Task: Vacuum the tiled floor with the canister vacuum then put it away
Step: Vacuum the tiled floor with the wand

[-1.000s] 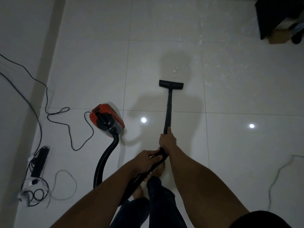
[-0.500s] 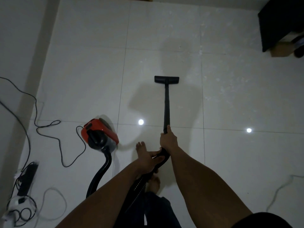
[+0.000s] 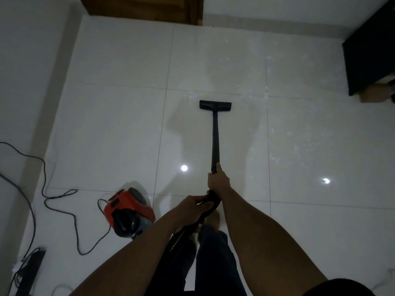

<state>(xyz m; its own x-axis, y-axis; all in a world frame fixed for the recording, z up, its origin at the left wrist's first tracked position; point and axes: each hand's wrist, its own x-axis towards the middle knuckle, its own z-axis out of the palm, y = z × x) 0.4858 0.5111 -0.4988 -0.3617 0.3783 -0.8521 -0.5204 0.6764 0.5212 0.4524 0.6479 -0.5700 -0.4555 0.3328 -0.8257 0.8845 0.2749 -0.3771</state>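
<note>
Far left I see a white wall (image 3: 25, 82), with a black power strip (image 3: 32, 272) on the floor at its foot and a black cord (image 3: 46, 189) looping across the tiles toward the canister. Next, the canister vacuum (image 3: 128, 212), red and black, sits on the tiled floor (image 3: 117, 124) low and left of centre, just beside my left forearm. Its black hose (image 3: 181, 233) runs under that forearm and up to the handle; most of the hose is hidden.

My left hand (image 3: 194, 205) is on the curved handle (image 3: 211, 201), fingers (image 3: 206, 206) wrapped around it from the left. My dark trouser legs (image 3: 213, 263) and a bare foot (image 3: 213, 218) show below the hands.

My right hand (image 3: 218, 179) is further up the tube, fingers closed around the black wand (image 3: 215, 142) at its lower end, thumb lying along it. The wand runs nearly straight away from me to the floor nozzle (image 3: 215, 105), which lies flat on the tile just short of a grout line, at frame centre.

At top centre is a brown wooden door (image 3: 145, 7). Two bright light reflections (image 3: 184, 168) sit on the tiles, one left of the wand, one well to the right. Right of the wand, pale dust specks (image 3: 277, 146) scatter over the tiles. Far right, dark furniture (image 3: 372, 56) stands against the wall, with a cardboard box (image 3: 376, 95) at its foot. I cannot tell what the thin pale line at bottom right is.
</note>
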